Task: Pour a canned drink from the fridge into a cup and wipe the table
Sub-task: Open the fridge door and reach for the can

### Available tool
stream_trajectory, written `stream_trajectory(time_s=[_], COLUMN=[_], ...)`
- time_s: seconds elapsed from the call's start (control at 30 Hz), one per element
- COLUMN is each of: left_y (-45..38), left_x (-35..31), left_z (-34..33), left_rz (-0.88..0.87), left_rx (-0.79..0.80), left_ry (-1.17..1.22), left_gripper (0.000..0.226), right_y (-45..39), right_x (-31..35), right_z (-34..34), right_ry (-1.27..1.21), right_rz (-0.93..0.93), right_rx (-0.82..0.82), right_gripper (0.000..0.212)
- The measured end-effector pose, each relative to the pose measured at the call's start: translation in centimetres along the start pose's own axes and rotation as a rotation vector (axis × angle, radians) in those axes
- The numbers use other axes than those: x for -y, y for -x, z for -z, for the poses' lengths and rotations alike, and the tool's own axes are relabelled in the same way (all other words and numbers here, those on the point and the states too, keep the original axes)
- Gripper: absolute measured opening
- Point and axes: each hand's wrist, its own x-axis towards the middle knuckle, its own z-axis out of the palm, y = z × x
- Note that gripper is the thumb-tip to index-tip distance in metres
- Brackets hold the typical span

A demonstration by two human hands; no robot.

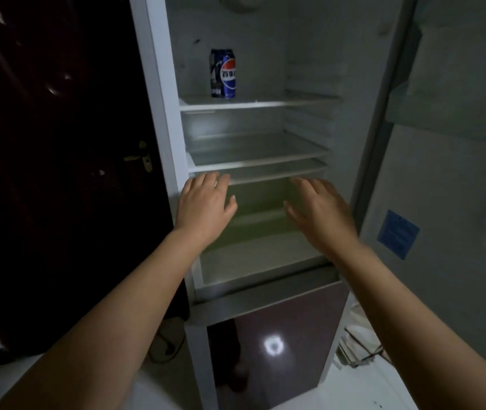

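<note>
Inside the open fridge (159, 84), blue can (223, 73) upright on the top shelf (265, 102), well above left hand (204, 207) and right hand (321, 214), both empty, fingers spread, before the lower shelves.

Single head-worn wide-angle view, looking forward and down from close range into an open fridge (261, 149). Both forearms enter from the lower edge. Frame takes in the fridge shelves, a dark door (58, 143) at left and the floor below.
</note>
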Motion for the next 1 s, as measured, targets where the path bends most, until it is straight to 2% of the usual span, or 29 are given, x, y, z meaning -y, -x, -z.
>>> stream_trajectory(time_s=[0.23,0.47,0.87,1.0], left_y=[-8.6,-14.4,-18.9,-19.1], left_x=[1.0,2.5,4.4,4.4], left_z=[-2.2,-3.3,-5.5,-5.9], left_rz=[0.059,0.098,0.157,0.147], left_rx=[-0.070,-0.183,-0.248,-0.317], left_ry=[-0.023,-0.047,-0.147,-0.140], left_gripper=[0.047,0.047,0.051,0.046], right_y=[-9.7,-17.0,-28.5,-31.9], right_x=[-4.1,-5.2,-3.0,-2.0], right_z=[-3.4,-5.7,-7.8,-8.3], right_ry=[-0.107,-0.219,-0.339,-0.434], right_rz=[0.050,0.100,0.093,0.014], right_rx=[-0.051,-0.114,-0.149,-0.059], right_gripper=[0.044,0.042,0.050,0.055])
